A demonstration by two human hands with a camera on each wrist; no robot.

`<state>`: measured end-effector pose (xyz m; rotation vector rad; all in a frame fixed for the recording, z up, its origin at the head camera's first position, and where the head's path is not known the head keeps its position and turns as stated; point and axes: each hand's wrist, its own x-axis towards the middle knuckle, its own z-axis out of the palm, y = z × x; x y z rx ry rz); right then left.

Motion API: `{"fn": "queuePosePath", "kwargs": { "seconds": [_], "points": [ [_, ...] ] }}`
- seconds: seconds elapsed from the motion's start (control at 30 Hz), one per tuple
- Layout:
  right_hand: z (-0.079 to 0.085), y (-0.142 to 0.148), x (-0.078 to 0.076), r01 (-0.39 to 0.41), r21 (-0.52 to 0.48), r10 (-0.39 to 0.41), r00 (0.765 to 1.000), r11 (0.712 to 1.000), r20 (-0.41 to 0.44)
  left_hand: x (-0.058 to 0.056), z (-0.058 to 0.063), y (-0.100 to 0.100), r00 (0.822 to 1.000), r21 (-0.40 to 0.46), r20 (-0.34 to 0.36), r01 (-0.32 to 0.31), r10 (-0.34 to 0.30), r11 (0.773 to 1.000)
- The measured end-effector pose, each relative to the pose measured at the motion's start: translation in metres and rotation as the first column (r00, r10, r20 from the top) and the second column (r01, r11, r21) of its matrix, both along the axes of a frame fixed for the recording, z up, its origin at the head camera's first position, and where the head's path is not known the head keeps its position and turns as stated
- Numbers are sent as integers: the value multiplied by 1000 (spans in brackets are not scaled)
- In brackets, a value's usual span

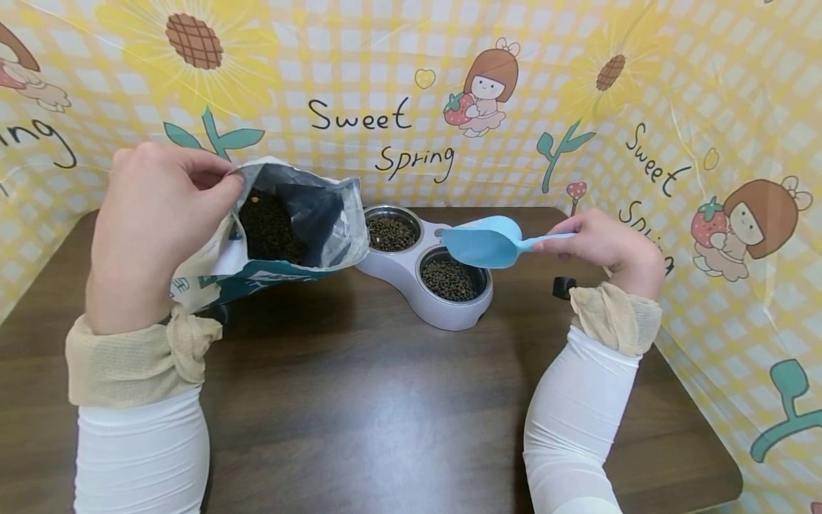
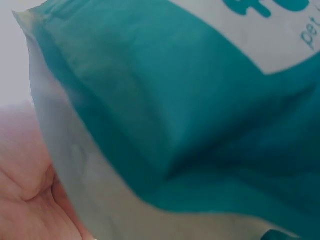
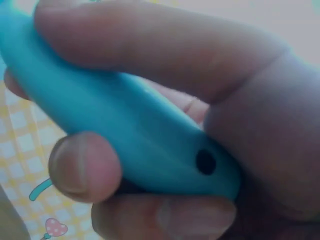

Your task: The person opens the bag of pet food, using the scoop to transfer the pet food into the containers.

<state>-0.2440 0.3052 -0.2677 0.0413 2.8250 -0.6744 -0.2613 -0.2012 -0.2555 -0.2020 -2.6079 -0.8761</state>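
Note:
My left hand [image 1: 160,214] pinches the top edge of a teal and white pet food bag [image 1: 282,275], whose mouth gapes open on dark kibble and a silver lining. The bag's teal side [image 2: 150,100] fills most of the left wrist view. In my right hand [image 1: 606,246] is a light blue scoop [image 1: 488,243], gripped by its handle [image 3: 130,130]. The scoop is tilted over the nearer bowl [image 1: 452,278] of a white double pet feeder [image 1: 411,278]. Kibble lies in that bowl and in the farther bowl [image 1: 392,230].
The feeder stands toward the back of a dark brown wooden table [image 1: 372,400]. A small black object [image 1: 563,287] sits near my right wrist. Behind and to the right hangs a yellow checked cloth [image 1: 359,64] with flower and cartoon prints.

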Motion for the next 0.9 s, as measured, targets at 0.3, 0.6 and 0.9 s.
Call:
{"fn": "queuePosePath", "kwargs": {
  "seconds": [0.3, 0.6, 0.9],
  "points": [
    [-18, 19, -22, 52, -218, -68, 995, 975, -69, 0, 0, 0, 1000, 7, 3, 1, -1, 1000],
    [-72, 32, -61, 129, -523, -140, 990, 842, 18, 0, -1, 0, 1000, 1, -4, 7, -7, 1000],
    [-105, 32, -79, 157, -466, -168, 986, 871, 19, -1, -2, -1, 1000, 2, -22, 11, -10, 1000]
  ]
}}
